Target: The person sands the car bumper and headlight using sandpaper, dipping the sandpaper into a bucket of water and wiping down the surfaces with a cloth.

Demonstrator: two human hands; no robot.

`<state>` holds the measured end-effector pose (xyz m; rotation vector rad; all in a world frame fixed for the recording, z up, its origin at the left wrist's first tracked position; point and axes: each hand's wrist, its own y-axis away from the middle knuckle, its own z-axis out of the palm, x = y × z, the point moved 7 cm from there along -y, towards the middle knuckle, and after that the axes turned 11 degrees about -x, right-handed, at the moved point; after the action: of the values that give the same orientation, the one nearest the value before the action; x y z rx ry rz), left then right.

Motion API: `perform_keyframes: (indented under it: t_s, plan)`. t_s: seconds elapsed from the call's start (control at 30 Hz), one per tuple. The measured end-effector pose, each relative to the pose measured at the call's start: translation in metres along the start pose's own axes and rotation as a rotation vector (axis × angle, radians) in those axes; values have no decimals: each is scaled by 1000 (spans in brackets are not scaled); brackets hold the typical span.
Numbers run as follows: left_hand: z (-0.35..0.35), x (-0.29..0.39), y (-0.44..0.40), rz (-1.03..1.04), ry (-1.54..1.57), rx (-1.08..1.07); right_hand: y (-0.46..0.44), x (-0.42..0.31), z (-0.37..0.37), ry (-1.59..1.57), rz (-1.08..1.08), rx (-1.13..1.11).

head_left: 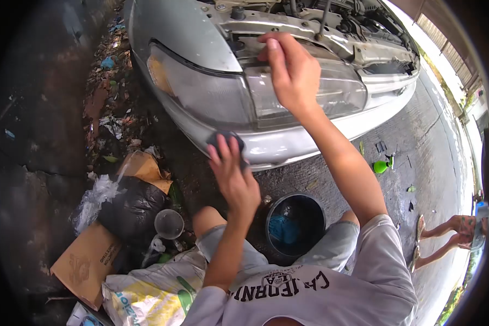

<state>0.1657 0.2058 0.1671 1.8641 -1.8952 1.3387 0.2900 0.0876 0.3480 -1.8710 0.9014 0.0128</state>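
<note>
My left hand (234,182) presses a dark grey pad (226,142) against the corner of the silver front bumper (288,144). Its fingers lie over the pad, so the pad's exact kind does not show. My right hand (294,73) is raised in front of the clear headlight (339,89), fingers loosely bent and thumb apart, with nothing visible in it. To its left sits the corner lamp (212,100), with an amber end. Between my knees stands a black bucket (321,228) with a blue cloth (283,229) inside.
The car's engine bay (358,22) is exposed. A green spray bottle (381,166) lies on the concrete. At left are a black garbage bag (133,206), a cardboard box (87,263), a clear plastic cup (169,224) and a printed sack (152,290). Another person's legs (440,231) show at right.
</note>
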Motion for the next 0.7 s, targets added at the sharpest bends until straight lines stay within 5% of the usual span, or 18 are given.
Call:
perform_keyframes:
  t_s: [0.13,0.23,0.33,0.37,0.43,0.53,0.63,0.7]
  plan:
    - [-14,-23,-28,-56,64,156,10,-8,-21,-163,-287,-15]
    - [34,36,13,-78,-271,-24,67,5,-52,-530,-100,94]
    - [126,118,26,169,-198,-177,149,31,-72,-846,102,93]
    - [162,135,19,339,11,-127,171,37,-89,-614,68,81]
    - [190,158,18,489,-48,-180,223,71,-119,-545,190,91]
    - [146,148,15,394,-561,-355,288,146,-176,-640,474,203]
    - [54,59,5,247,-681,-120,379,227,-232,-499,717,410]
    - [51,50,10,188,-599,9,423,242,-238,-447,775,488]
